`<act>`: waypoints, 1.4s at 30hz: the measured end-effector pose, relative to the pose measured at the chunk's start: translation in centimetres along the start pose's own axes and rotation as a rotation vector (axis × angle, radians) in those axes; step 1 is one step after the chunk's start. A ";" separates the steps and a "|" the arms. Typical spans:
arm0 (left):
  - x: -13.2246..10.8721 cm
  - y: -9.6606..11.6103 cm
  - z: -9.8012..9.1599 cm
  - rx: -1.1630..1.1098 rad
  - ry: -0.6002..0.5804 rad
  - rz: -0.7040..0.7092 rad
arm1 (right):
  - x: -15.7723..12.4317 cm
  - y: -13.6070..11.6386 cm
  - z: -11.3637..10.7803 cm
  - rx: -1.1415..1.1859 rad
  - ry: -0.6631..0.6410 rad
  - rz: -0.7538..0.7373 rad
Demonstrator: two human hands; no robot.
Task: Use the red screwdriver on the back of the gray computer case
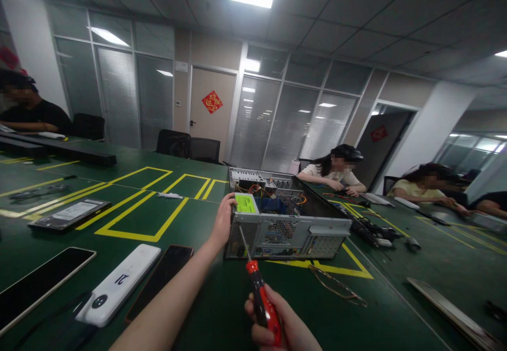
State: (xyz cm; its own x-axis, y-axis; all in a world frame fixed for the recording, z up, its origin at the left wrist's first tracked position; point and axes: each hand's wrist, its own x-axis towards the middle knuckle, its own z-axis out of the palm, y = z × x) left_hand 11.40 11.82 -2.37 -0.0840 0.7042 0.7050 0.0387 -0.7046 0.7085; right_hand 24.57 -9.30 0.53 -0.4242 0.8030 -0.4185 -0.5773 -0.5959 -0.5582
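Note:
An open computer case [328, 237] lies on its side on the green table, its rear panel facing me. Inside its near left corner sits a power supply [253, 206] with a bright green label, and coloured wires show behind it. My left hand [224, 218] grips the case's left corner beside the power supply; some of its fingers are hidden. A red and black screwdriver [259, 293] is in my right hand [277, 322], fingers wrapped round the handle. Its shaft points up at the power supply's rear face, the tip near the upper left; contact I cannot make out.
A hard drive [71, 214], a white device marked 21 [119, 285], and two phones [43, 287] lie to the left. Eyeglasses [336, 286] rest in front of the case. Black cables [376, 233] sit at right. Other people [336, 171] work across the table.

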 end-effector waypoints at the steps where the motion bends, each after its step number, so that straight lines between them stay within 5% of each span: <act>1: 0.0 0.0 0.0 -0.001 -0.003 0.001 | 0.3 0.1 -0.2 0.003 0.020 0.020; 13: 0.0 0.2 0.0 0.011 -0.010 0.011 | 0.0 -0.1 -0.1 -0.055 -0.195 0.051; 19: 0.0 0.0 0.1 -0.007 0.008 0.004 | 0.0 -0.4 0.0 0.068 -0.059 0.006; 29: 0.0 0.0 0.1 -0.014 0.009 0.000 | 0.1 -0.7 -0.7 0.026 -0.234 0.045; 35: 0.0 0.0 0.1 -0.024 0.010 0.001 | 0.3 -0.5 -0.3 0.115 -0.059 0.038; 42: 0.0 0.0 0.1 -0.025 0.000 -0.004 | 0.4 -1.0 -1.1 0.139 -0.155 0.093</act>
State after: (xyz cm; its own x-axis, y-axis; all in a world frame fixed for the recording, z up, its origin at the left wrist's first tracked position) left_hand 11.48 11.79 -2.38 -0.0838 0.7067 0.7025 0.0131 -0.7041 0.7099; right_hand 25.73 -8.42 0.17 -0.5760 0.7422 -0.3425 -0.6169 -0.6696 -0.4136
